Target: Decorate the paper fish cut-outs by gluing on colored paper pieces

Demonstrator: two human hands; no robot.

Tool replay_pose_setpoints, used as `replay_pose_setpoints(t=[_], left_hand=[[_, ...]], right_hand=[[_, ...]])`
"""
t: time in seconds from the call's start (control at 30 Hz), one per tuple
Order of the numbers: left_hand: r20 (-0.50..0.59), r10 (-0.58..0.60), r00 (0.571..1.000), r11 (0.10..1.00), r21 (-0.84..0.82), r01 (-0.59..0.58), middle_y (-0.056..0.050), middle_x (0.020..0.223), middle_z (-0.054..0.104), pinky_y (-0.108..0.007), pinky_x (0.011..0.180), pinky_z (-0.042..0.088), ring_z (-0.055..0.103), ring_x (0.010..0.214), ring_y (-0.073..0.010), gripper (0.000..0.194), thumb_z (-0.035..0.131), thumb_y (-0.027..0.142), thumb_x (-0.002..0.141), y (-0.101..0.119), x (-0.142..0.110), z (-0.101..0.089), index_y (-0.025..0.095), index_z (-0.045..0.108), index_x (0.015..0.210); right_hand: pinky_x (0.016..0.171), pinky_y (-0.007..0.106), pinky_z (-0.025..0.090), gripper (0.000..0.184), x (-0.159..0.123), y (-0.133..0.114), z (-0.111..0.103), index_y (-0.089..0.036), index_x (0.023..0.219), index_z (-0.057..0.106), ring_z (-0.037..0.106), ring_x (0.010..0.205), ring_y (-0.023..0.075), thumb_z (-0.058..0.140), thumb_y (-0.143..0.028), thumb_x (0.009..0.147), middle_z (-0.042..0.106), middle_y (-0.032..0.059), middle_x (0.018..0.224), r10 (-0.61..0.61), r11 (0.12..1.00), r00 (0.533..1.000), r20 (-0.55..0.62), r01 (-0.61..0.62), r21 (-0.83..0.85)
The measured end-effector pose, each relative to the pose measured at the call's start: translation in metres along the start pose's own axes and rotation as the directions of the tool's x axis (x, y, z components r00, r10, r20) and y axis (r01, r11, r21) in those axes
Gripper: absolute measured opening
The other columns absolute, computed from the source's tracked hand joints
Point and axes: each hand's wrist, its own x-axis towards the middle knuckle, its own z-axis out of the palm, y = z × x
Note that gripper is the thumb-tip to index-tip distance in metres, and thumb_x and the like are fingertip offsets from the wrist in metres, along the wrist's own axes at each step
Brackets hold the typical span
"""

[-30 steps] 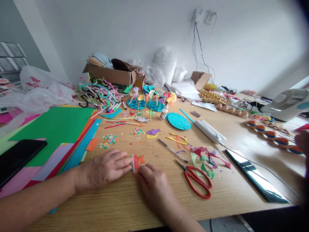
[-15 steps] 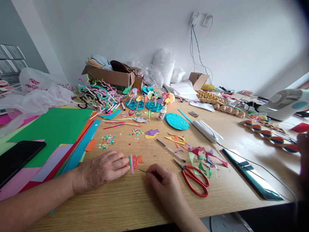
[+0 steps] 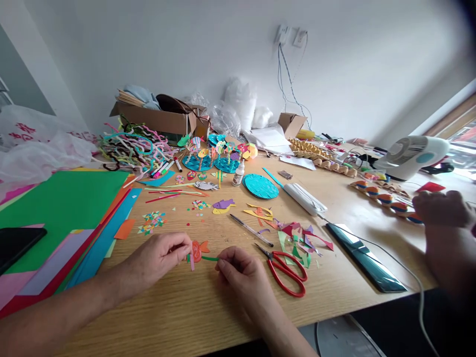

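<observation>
A small orange paper fish (image 3: 198, 250) with a pink strip across it lies on the wooden table (image 3: 208, 307) near the front edge. My left hand (image 3: 158, 258) has its fingers closed on the fish's left side. My right hand (image 3: 241, 275) pinches the end of a thin green paper strip (image 3: 209, 258) that reaches across to the fish. Red-handled scissors (image 3: 286, 270) lie just right of my right hand, beside a heap of coloured paper scraps (image 3: 301, 238).
Coloured paper sheets (image 3: 63, 213) and a black phone (image 3: 15, 243) lie at left. Pipe cleaners (image 3: 130, 146), a cardboard box (image 3: 154, 119), teal discs (image 3: 260, 186), a glue bottle (image 3: 238, 174) stand farther back. Another person's hands (image 3: 442, 213) work at right, near a phone (image 3: 366, 258) and a fan (image 3: 412, 156).
My right hand drew back from the fish, took up a thin green strip and now holds it against the fish. The view has swung rightward; the other person's hands show more.
</observation>
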Motion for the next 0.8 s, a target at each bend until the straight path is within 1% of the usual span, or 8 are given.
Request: replay_pose_setpoints(t=[0.07, 0.1, 0.17, 0.23, 0.3, 0.37, 0.5, 0.8], left_hand=[[0.107, -0.136, 0.985, 0.98, -0.133, 0.149, 0.001, 0.061, 0.053, -0.021, 0.05, 0.04, 0.052, 0.056, -0.0127, 0.04, 0.032, 0.046, 0.087, 0.007, 0.005, 0.0, 0.018, 0.056, 0.07], [0.158, -0.179, 0.971, 0.96, -0.187, 0.207, 0.001, 0.06, 0.051, -0.021, 0.048, 0.039, 0.05, 0.055, -0.0126, 0.045, 0.031, 0.052, 0.086, 0.009, 0.007, 0.0, 0.018, 0.055, 0.07], [0.254, -0.229, 0.94, 0.906, -0.297, 0.301, 0.002, 0.059, 0.048, -0.021, 0.046, 0.036, 0.046, 0.052, -0.0119, 0.051, 0.031, 0.061, 0.081, 0.013, 0.01, 0.002, 0.017, 0.054, 0.07], [0.306, -0.256, 0.917, 0.844, -0.392, 0.366, 0.003, 0.058, 0.045, -0.021, 0.045, 0.032, 0.043, 0.051, -0.0108, 0.052, 0.035, 0.065, 0.077, 0.016, 0.011, 0.003, 0.016, 0.052, 0.07], [0.318, -0.288, 0.903, 0.796, -0.446, 0.41, 0.004, 0.057, 0.045, -0.021, 0.044, 0.029, 0.04, 0.05, -0.0098, 0.046, 0.043, 0.061, 0.073, 0.02, 0.011, 0.004, 0.016, 0.051, 0.07], [0.319, -0.322, 0.891, 0.773, -0.455, 0.442, 0.005, 0.056, 0.045, -0.02, 0.044, 0.027, 0.039, 0.049, -0.0091, 0.035, 0.05, 0.051, 0.07, 0.024, 0.012, 0.003, 0.016, 0.05, 0.069], [0.316, -0.362, 0.877, 0.766, -0.435, 0.473, 0.006, 0.055, 0.046, -0.02, 0.044, 0.026, 0.038, 0.048, -0.0083, 0.022, 0.051, 0.039, 0.065, 0.029, 0.015, 0.0, 0.017, 0.05, 0.066], [0.245, -0.279, 0.929, 0.848, -0.392, 0.358, 0.003, 0.059, 0.057, -0.02, 0.044, 0.027, 0.04, 0.049, -0.0091, 0.022, 0.052, 0.039, 0.071, 0.02, 0.021, 0.001, 0.017, 0.052, 0.067]], right_hand=[[0.051, 0.021, 0.038, 0.009, -0.003, -0.003, 0.001, -0.017, 0.071, 0.057, 0.052, 0.051, 0.0114, 0.05, -0.021, 0.075, 0.055, -0.0012, 0.056, -0.18, 0.969, 0.983, -0.035, 0.171, -0.178], [0.053, 0.021, 0.039, 0.01, -0.005, -0.004, 0.001, -0.017, 0.072, 0.058, 0.053, 0.055, 0.0117, 0.049, -0.018, 0.077, 0.057, -0.0001, 0.059, -0.29, 0.922, 0.957, -0.034, 0.269, -0.278], [0.057, 0.021, 0.039, 0.014, -0.008, -0.006, 0.002, -0.017, 0.075, 0.06, 0.055, 0.061, 0.0118, 0.047, -0.014, 0.081, 0.061, 0.0016, 0.067, -0.476, 0.792, 0.879, 0.002, 0.43, -0.433], [0.058, 0.02, 0.039, 0.017, -0.01, -0.006, 0.004, -0.017, 0.08, 0.06, 0.056, 0.063, 0.0116, 0.044, -0.011, 0.084, 0.062, 0.0025, 0.072, -0.573, 0.689, 0.819, 0.046, 0.511, -0.514], [0.058, 0.02, 0.04, 0.019, -0.011, -0.005, 0.006, -0.017, 0.083, 0.06, 0.056, 0.063, 0.0117, 0.042, -0.01, 0.086, 0.061, 0.0031, 0.073, -0.601, 0.627, 0.794, 0.087, 0.537, -0.565], [0.058, 0.019, 0.041, 0.019, -0.01, -0.003, 0.007, -0.017, 0.083, 0.059, 0.057, 0.063, 0.012, 0.042, -0.009, 0.087, 0.061, 0.0035, 0.075, -0.605, 0.584, 0.787, 0.121, 0.542, -0.605], [0.056, 0.019, 0.04, 0.019, -0.009, 0.001, 0.009, -0.018, 0.084, 0.058, 0.056, 0.062, 0.012, 0.041, -0.01, 0.088, 0.061, 0.0029, 0.076, -0.623, 0.494, 0.761, 0.181, 0.562, -0.664], [0.052, 0.021, 0.035, 0.021, -0.004, -0.004, 0.007, -0.019, 0.077, 0.056, 0.051, 0.058, 0.0116, 0.04, -0.013, 0.09, 0.058, 0.0007, 0.071, -0.612, 0.344, 0.743, 0.271, 0.559, -0.754]])
